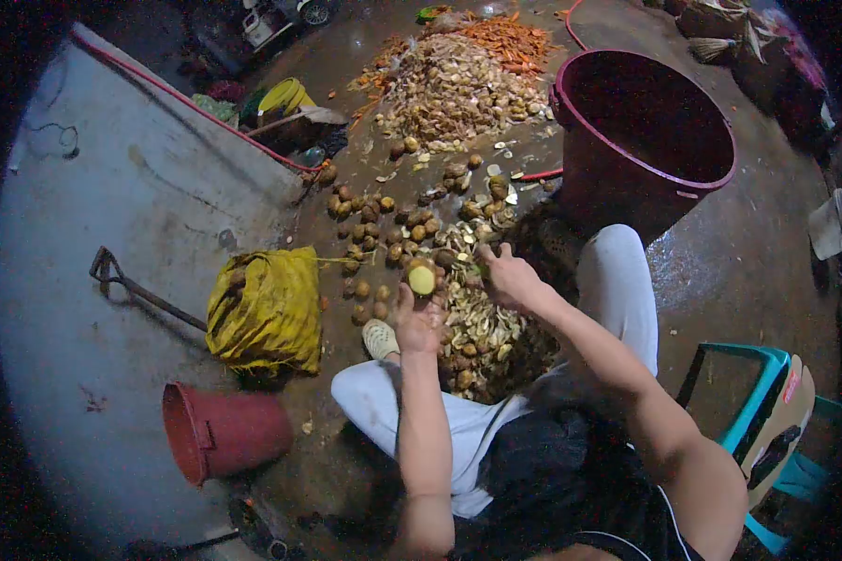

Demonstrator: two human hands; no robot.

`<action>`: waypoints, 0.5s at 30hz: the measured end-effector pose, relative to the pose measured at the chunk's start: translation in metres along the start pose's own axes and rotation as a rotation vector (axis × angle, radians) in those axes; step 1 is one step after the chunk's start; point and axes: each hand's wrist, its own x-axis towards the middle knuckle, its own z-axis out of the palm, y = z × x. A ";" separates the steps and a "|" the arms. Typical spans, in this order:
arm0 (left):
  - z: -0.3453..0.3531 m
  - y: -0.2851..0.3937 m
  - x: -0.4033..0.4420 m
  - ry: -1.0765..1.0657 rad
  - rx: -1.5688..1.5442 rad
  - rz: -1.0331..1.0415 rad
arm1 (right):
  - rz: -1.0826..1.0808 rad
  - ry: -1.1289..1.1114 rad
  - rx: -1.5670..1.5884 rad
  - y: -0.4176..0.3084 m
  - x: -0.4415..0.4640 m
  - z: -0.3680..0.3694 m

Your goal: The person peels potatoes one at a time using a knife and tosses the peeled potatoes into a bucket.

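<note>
My left hand (421,325) is closed around a potato (422,280) whose pale yellow cut face is turned up toward me. A short way to its right, my right hand (515,279) is curled, with a small greenish bit showing at its fingers; what it grips is too small and dark to name. Beneath and between both hands lies a heap of pale peelings and slices (482,323) on the wet floor. Several unpeeled brown potatoes (370,229) are scattered just beyond my left hand.
A large dark red tub (646,122) stands right of my knee. Farther off lies a big pile of pale peelings (463,84) with orange peelings (510,42). To the left are a yellow sack (267,313), a tipped red bucket (229,430) and a shovel handle (145,290). A teal chair (762,393) is at right.
</note>
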 end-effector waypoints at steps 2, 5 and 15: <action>-0.006 0.001 -0.002 -0.065 0.137 0.000 | -0.191 0.144 0.178 0.005 0.001 0.006; 0.009 0.000 -0.006 -0.086 0.244 0.137 | -0.496 0.067 0.505 -0.001 0.006 -0.016; 0.013 0.012 -0.017 -0.337 0.570 0.014 | -0.364 -0.164 0.549 -0.034 -0.026 -0.057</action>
